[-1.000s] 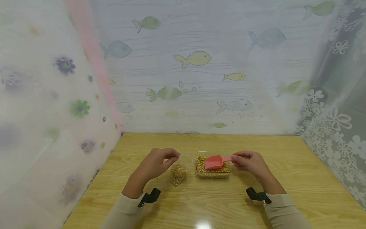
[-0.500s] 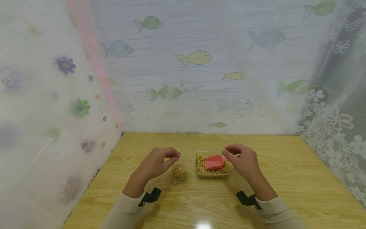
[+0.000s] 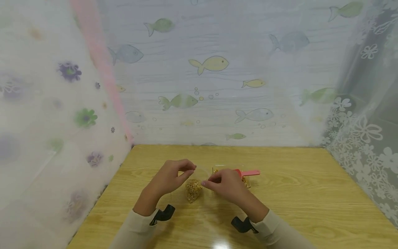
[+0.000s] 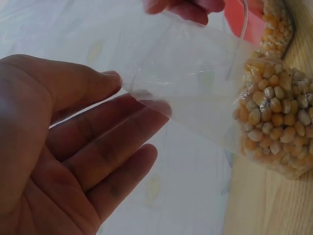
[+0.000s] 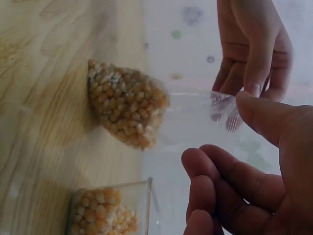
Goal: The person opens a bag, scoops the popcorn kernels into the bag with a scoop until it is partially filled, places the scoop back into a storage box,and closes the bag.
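We worked on a pale wooden table [image 3: 311, 193] hemmed in by thin fish-printed and flower-printed curtains [image 3: 214, 86]; on it stood a clear rectangular plastic box of yellow corn kernels [image 3: 247, 182], with a red plastic scoop [image 3: 248, 173] lying across its top, its handle pointing right; just left of the box, between our hands, stood the small clear plastic bag [image 3: 193, 188], its lower part packed with corn kernels and resting on the wood, its upper film empty and upright; our left hand [image 3: 169, 178] pinched one top edge of that film between thumb and curled fingers, and our right hand [image 3: 225, 185] reached in to the opposite edge, thumb tip touching the film, the other fingers loosely curled and apart from it; we judged the bag light but bottom-heavy, its film soft, slippery and easily crumpled, the kernels loose and ready to spill if it tipped; the sound hold seemed the top rim, pinched on both sides.
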The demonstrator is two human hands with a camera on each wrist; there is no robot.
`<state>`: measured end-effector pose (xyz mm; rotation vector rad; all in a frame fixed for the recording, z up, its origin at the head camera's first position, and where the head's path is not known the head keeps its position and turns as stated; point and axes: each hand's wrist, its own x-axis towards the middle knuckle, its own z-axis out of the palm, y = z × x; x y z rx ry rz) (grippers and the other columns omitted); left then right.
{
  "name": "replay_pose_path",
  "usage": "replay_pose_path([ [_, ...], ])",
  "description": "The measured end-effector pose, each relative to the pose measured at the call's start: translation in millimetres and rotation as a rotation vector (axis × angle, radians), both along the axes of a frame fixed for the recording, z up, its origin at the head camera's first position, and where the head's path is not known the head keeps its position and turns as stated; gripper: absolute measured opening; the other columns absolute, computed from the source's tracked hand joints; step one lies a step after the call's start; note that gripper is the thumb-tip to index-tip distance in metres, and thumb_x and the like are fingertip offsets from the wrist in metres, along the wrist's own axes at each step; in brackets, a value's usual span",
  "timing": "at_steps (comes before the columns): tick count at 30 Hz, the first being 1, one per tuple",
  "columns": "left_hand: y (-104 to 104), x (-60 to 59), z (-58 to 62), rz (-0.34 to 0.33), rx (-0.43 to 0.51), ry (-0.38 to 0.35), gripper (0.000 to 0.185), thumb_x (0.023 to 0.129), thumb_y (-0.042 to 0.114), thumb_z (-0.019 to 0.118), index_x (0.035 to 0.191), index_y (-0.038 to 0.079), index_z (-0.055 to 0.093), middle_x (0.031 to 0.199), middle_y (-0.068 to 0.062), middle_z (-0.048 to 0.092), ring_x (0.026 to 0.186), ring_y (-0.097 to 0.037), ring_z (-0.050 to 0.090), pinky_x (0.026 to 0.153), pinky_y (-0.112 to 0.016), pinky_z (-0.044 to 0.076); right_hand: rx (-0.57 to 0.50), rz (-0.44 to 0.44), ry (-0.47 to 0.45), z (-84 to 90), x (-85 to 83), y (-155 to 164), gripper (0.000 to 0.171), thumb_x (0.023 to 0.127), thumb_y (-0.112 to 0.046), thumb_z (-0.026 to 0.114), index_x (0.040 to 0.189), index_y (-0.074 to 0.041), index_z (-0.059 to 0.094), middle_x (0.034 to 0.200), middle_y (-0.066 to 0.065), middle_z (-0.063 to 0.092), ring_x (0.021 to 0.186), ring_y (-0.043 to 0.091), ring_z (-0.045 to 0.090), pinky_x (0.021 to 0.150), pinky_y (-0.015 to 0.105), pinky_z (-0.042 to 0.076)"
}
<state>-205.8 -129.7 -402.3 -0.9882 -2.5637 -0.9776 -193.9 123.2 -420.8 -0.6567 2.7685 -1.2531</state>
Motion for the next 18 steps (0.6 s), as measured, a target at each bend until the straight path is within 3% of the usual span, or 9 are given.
replay_pose_path([
  [8, 7, -15.7, -3.3, 0.032, 0.118, -0.204, 0.017, 0.109, 0.016, 0.056, 0.121, 0.016, 0.068, 0.117, -0.002, 0.073, 0.097, -0.017, 0.076, 0.082, -0.034, 0.058, 0.011, -0.014, 0.018, 2.9, -3.9, -10, 0.030, 0.093, -0.045, 0.077, 0.085, -0.018, 0.084, 0.078, -0.004, 0.076, 0.064, 0.007, 0.064, 0.058, 0.029, 0.054],
  [12, 6, -27.8, -4.9, 0.043, 0.183, -0.326, 0.021, 0.109, 0.013, 0.054, 0.125, 0.015, 0.067, 0.122, -0.003, 0.070, 0.097, -0.022, 0.076, 0.087, -0.042, 0.058, 0.003, -0.010, 0.030, 0.4, -4.5, -13, 0.025, 0.094, -0.038, 0.077, 0.087, -0.016, 0.084, 0.077, -0.008, 0.074, 0.065, 0.006, 0.064, 0.058, 0.028, 0.054],
  [16, 4, -39.7, -7.0, 0.009, 0.199, -0.440, 0.027, 0.109, 0.011, 0.052, 0.132, 0.011, 0.066, 0.127, -0.009, 0.071, 0.097, -0.022, 0.075, 0.090, -0.047, 0.059, -0.003, -0.001, 0.035, 0.6, -4.6, -14, 0.019, 0.096, -0.031, 0.076, 0.089, -0.014, 0.084, 0.077, -0.009, 0.074, 0.065, 0.007, 0.064, 0.058, 0.029, 0.055],
  [18, 3, -45.4, -8.0, -0.029, 0.192, -0.491, 0.028, 0.108, 0.010, 0.052, 0.132, 0.010, 0.067, 0.126, -0.011, 0.072, 0.097, -0.025, 0.074, 0.085, -0.048, 0.059, -0.002, 0.004, 0.034, 0.9, -4.9, -14, 0.018, 0.096, -0.027, 0.076, 0.090, -0.013, 0.084, 0.077, -0.009, 0.074, 0.066, 0.007, 0.064, 0.058, 0.029, 0.055],
])
